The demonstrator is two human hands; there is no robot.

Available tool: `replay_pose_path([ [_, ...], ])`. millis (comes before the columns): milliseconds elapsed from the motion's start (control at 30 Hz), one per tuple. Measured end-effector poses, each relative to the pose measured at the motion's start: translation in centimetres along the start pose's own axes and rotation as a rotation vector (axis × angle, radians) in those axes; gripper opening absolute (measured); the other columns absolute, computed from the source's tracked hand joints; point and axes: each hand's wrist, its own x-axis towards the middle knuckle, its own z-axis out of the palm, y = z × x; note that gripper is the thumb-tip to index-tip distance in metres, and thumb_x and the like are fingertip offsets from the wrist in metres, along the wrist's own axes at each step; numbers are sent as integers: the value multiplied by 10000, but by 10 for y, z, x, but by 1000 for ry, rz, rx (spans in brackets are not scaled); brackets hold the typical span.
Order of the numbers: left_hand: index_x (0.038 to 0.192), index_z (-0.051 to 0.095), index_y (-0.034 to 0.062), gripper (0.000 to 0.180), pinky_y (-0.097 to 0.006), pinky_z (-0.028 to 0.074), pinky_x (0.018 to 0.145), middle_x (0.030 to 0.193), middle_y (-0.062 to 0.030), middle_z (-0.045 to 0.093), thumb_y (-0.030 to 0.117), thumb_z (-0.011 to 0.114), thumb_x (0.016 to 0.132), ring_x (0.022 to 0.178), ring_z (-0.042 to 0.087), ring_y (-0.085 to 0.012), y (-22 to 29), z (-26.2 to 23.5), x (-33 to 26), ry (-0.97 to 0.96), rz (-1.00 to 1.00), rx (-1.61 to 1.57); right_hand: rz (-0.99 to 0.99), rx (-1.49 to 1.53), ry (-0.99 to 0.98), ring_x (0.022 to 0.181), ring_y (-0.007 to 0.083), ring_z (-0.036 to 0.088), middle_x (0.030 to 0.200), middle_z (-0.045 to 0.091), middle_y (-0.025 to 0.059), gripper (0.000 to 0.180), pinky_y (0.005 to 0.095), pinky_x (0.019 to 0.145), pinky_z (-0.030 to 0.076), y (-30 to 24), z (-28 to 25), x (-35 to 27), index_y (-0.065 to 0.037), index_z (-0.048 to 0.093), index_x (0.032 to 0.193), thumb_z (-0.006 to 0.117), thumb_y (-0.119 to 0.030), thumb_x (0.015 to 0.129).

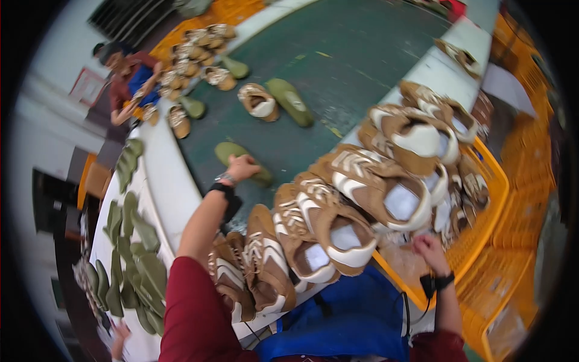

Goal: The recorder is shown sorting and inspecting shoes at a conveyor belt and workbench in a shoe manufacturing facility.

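Blue apron (344,323) lay nearest, and just beyond it brown shoes (356,181) stood crowded in a row running from near left to far right. Left of the row, the left hand (242,168) grasped a green insole (227,151) at the green belt (362,60). Near right, the right hand (429,250) was curled by an orange crate (493,208); whether it held anything, I could not tell. Farther off, another insole (291,102) lay just beside a single shoe (258,102). More insoles (151,271) were heaped at left; a co-worker (129,78) was far left.
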Motion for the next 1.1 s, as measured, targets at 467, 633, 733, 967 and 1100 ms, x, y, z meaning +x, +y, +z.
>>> replay_pose_path([
  [467,1281,346,140,560,-229,422,605,1122,-57,390,229,575,778,860,465,-142,13,-38,-70,-195,-68,-379,422,-711,904,943,348,537,1072,499,203,310,410,795,447,82,-162,84,-66,540,1035,526,-128,732],
  [633,1281,342,70,479,-258,390,816,1168,-91,466,129,482,827,1014,464,-173,16,-96,-157,-163,-76,-447,545,-925,883,1013,346,508,1145,450,199,523,406,823,442,120,-185,76,-115,355,1207,562,-142,727],
  [733,1217,391,-15,435,-327,330,944,1120,-155,518,78,494,805,1074,475,-248,25,-108,-222,88,-77,-540,650,-617,715,1049,366,483,1163,454,238,668,409,862,412,139,-191,88,-124,248,1305,566,-147,718],
  [967,1266,329,-17,482,-406,246,1016,1304,-220,333,283,381,892,1169,374,-339,53,-115,-350,32,-100,-970,661,-579,799,975,341,535,1020,552,235,456,401,819,427,154,-189,103,-54,343,1183,499,-188,775],
  [1100,1227,378,-29,427,-377,337,967,1269,-212,380,207,434,876,1135,413,-310,73,-109,-378,221,-445,-753,550,-802,846,837,310,591,886,605,188,285,422,706,466,149,-190,118,-52,534,976,285,-152,879],
])
